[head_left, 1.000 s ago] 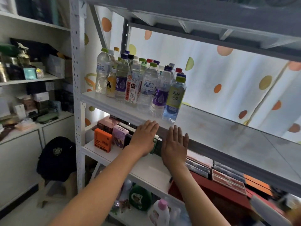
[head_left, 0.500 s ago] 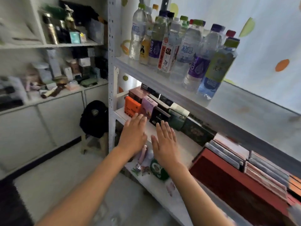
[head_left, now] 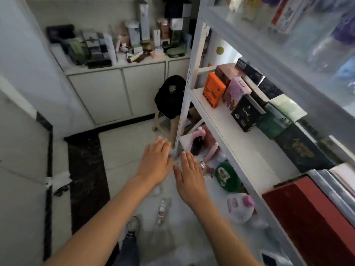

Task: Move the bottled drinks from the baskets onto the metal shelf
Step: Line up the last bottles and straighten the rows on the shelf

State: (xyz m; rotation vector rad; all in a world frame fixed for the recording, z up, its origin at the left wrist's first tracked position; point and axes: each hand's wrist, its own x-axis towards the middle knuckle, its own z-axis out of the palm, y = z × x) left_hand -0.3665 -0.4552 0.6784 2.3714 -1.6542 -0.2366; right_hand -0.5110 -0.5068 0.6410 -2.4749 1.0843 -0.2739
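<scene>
Both hands are stretched out flat, palms down, holding nothing. My left hand (head_left: 155,162) hovers over the floor just left of the metal shelf's white upright (head_left: 184,104). My right hand (head_left: 189,175) is beside it, in front of the lowest shelf level. Bottled drinks (head_left: 288,14) stand on the upper shelf board at the top right, blurred and cut off by the frame. A small clear bottle with a red and white label (head_left: 162,210) lies on the floor between my forearms. A blurred grey shape (head_left: 159,239) sits below it; I cannot tell what it is.
An orange box (head_left: 213,91), a pink box (head_left: 236,93), dark boxes and a red box (head_left: 311,217) fill the middle shelf. A green round tin (head_left: 226,175) and a pink-capped bottle (head_left: 240,206) sit lower down. A black cap (head_left: 171,93) covers a stool beside a white cabinet (head_left: 115,89).
The view has tipped down from the bottle shelf toward the floor. Both hands have dropped from the middle shelf to the shelf's foot, still flat and holding nothing.
</scene>
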